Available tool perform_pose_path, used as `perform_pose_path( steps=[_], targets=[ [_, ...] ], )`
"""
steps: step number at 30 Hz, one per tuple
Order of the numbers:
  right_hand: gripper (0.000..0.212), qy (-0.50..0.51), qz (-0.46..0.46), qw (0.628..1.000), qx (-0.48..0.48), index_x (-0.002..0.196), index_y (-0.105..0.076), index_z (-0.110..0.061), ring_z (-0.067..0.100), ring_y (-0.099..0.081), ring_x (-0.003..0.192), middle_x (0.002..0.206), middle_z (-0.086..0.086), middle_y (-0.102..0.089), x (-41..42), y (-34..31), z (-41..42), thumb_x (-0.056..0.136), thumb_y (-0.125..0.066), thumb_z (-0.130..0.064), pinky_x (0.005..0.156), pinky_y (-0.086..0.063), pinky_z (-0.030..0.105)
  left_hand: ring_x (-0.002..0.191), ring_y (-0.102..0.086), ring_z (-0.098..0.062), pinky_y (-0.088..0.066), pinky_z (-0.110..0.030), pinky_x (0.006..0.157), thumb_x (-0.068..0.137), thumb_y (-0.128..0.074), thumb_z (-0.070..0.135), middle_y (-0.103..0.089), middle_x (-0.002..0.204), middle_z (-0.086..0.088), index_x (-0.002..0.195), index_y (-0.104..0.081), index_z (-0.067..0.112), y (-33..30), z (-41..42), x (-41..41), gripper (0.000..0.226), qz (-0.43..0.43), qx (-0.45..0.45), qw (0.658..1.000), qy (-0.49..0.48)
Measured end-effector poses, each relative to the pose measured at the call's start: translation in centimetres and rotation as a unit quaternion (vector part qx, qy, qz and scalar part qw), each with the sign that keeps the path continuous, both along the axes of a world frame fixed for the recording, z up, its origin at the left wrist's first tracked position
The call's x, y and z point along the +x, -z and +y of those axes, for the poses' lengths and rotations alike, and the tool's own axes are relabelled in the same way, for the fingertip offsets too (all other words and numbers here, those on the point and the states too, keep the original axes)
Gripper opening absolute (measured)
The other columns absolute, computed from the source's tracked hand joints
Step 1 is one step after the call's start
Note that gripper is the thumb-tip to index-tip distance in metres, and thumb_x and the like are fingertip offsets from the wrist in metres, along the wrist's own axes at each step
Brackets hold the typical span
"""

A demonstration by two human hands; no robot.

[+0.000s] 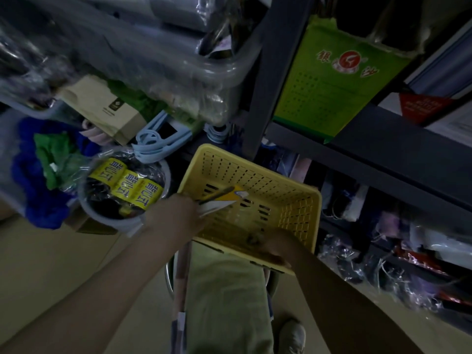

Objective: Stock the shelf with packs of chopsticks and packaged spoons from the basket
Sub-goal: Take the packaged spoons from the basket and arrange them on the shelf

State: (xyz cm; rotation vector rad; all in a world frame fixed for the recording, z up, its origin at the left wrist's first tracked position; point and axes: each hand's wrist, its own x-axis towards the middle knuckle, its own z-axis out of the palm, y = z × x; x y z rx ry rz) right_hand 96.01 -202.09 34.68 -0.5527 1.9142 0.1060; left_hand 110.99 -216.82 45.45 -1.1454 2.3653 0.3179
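Left hand (178, 213) pinches a flat yellow pack (222, 200) at its near end, above the basket's left wall. Basket (301, 215): yellow, perforated, resting on the lap. Shelf (383, 146): up and right of it. Pack: long axis points up-right toward shelf. Right hand (278, 245): on the basket's near rim, apparently gripping; fingers blurred.

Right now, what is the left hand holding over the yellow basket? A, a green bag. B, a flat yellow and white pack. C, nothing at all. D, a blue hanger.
B: the left hand grips a flat yellow and white pack that sticks out over the inside of the basket, while the blue hangers lie apart, beyond the basket.
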Motion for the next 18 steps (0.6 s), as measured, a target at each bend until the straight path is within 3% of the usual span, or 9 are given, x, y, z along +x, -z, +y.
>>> perform_pose_path(
  steps=[3,5,9,13,14,16,18],
  targets=[
    [0.036,0.116,-0.059,0.989,-0.066,0.116,-0.062,-0.013,0.028,-0.06,0.099,0.11,0.009,-0.064,-0.4,-2.5,-0.2,0.082,-0.068,-0.024,0.089,-0.051,0.036,0.089,-0.062,-0.028,-0.035,-0.027,0.062,0.082,-0.057,0.046,-0.057,0.082,-0.009,0.091,-0.053,0.009,-1.3,0.7,0.8,0.038,0.088,0.061,0.994,-0.032],
    [0.027,0.2,-0.111,0.965,-0.127,0.106,-0.065,-0.009,0.025,-0.062,0.09,0.099,0.01,-0.065,-1.0,-5.1,0.1,0.08,-0.069,-0.015,0.076,-0.048,0.029,0.083,-0.06,-0.029,-0.034,-0.028,0.06,0.082,-0.057,0.044,-0.051,0.072,-0.004,0.081,-0.045,0.016,-1.5,1.1,1.7,0.031,0.148,0.119,0.98,-0.057],
    [0.039,0.202,-0.111,0.949,-0.215,0.108,-0.063,-0.009,0.019,-0.064,0.082,0.091,0.006,-0.066,-2.9,-11.9,2.2,0.078,-0.071,-0.033,0.066,-0.05,0.027,0.068,-0.053,-0.019,-0.034,-0.028,0.053,0.083,-0.059,0.036,-0.052,0.065,0.003,0.07,-0.046,0.023,-3.6,1.8,2.9,0.023,0.243,0.204,0.944,-0.095],
    [0.03,0.191,-0.073,0.935,-0.29,0.101,-0.067,-0.006,0.03,-0.067,0.094,0.102,0.025,-0.066,-3.5,-18.4,5.7,0.083,-0.068,-0.03,0.08,-0.053,0.032,0.065,-0.052,-0.01,-0.037,-0.024,0.058,0.083,-0.058,0.041,-0.059,0.073,-0.001,0.088,-0.058,0.014,-7.7,3.0,2.4,0.027,0.319,0.282,0.9,-0.089],
    [0.025,0.19,-0.073,0.929,-0.308,0.099,-0.068,-0.009,0.023,-0.067,0.092,0.099,0.021,-0.069,-3.4,-20.1,6.4,0.082,-0.069,-0.028,0.079,-0.052,0.027,0.062,-0.05,-0.007,-0.037,-0.022,0.057,0.081,-0.057,0.042,-0.057,0.071,0.002,0.087,-0.058,0.015,-8.9,3.5,2.0,0.028,0.337,0.291,0.892,-0.077],
    [0.01,0.193,-0.074,0.917,-0.341,0.088,-0.067,-0.022,0.003,-0.068,0.081,0.084,-0.007,-0.073,-3.4,-23.2,7.8,0.081,-0.071,-0.017,0.075,-0.052,0.014,0.058,-0.05,0.002,-0.038,-0.017,0.056,0.085,-0.057,0.035,-0.055,0.067,0.009,0.086,-0.059,0.02,-11.7,4.7,1.2,0.015,0.378,0.32,0.867,-0.056],
    [0.02,0.193,-0.056,0.901,-0.385,0.075,-0.058,-0.024,-0.01,-0.06,0.06,0.059,-0.021,-0.065,-3.2,-26.5,8.8,0.083,-0.067,-0.008,0.061,-0.047,0.009,0.059,-0.05,0.007,-0.04,-0.009,0.056,0.09,-0.052,0.027,-0.054,0.068,0.011,0.093,-0.059,0.017,-14.7,6.1,0.2,0.013,0.401,0.36,0.841,-0.042]
  ],
)
